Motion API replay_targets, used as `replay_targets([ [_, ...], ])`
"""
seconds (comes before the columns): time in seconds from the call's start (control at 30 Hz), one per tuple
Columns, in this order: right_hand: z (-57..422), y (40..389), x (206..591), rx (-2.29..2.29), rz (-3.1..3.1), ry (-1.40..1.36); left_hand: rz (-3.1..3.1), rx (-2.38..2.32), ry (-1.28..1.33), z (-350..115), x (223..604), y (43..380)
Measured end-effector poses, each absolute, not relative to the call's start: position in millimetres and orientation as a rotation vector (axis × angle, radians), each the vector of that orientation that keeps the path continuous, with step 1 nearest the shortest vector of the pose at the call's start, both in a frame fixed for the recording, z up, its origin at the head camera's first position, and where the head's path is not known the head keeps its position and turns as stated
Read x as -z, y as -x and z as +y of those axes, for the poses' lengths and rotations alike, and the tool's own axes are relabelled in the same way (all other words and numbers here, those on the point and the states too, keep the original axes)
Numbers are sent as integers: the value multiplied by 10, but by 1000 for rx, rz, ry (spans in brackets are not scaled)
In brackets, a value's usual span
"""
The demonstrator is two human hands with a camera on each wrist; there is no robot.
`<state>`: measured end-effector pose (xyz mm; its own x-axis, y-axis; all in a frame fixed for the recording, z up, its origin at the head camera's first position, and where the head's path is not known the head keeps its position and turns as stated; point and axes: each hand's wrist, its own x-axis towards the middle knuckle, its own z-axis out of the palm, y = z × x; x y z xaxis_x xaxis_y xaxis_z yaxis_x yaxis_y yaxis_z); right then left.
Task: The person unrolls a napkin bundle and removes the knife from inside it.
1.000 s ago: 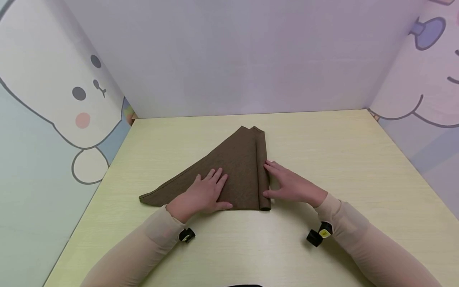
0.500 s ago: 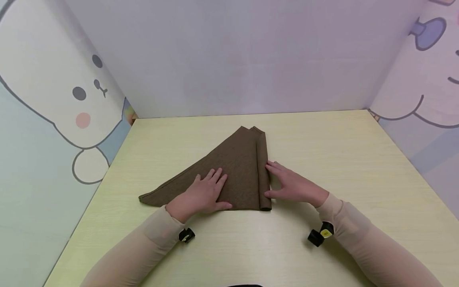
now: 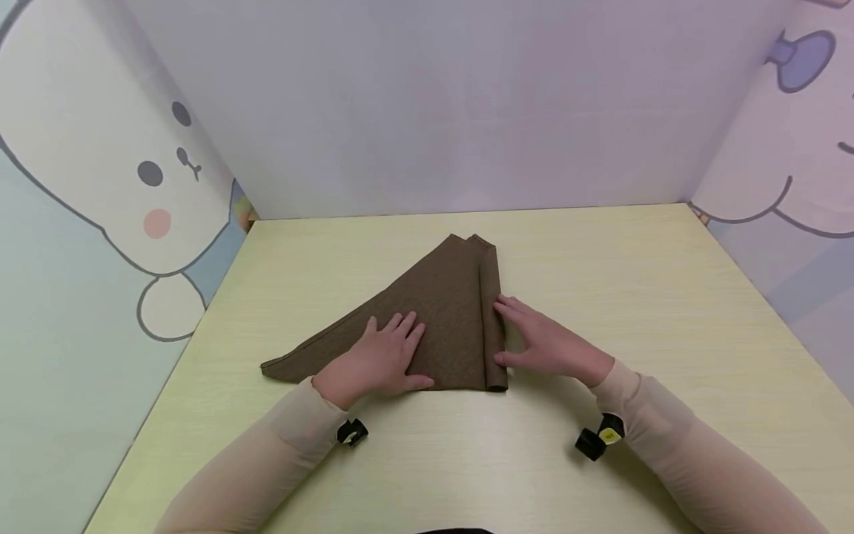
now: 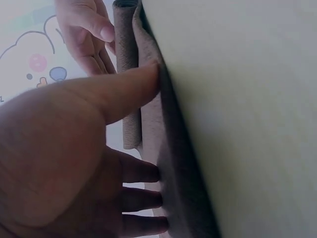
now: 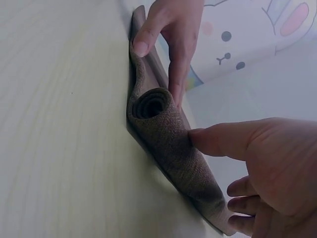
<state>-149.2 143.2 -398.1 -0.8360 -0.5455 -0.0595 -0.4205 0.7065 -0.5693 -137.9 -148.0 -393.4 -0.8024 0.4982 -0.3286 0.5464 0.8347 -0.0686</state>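
Observation:
A brown cloth [image 3: 450,326] lies on the table, flat and tapering to a point at the left. Its right edge is wound into a narrow roll [image 3: 492,319]; the right wrist view shows the roll's spiral end [image 5: 152,104]. My left hand [image 3: 379,361] rests on the flat part with fingers spread and thumb near the front edge. At the roll's right side, my right hand [image 3: 550,345] touches it with thumb and fingertips, the fingers fairly straight. Both hands show in the left wrist view, where the left thumb [image 4: 133,89] presses on the cloth.
The pale wooden table [image 3: 634,274] extends around the cloth. A plain light wall [image 3: 427,111] stands behind it, and printed cartoon panels [image 3: 73,148] flank both sides. Small black devices [image 3: 600,437] are strapped at the wrists.
Hands and cloth hold nearly the same positions. The whole head view has shifted very slightly.

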Motion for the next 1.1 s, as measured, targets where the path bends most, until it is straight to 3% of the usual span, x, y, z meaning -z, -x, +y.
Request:
replay_targets([
  [1.1,1138,1547,4070,647,2818,833,2791,196,-686,-1502,3979,1474],
])
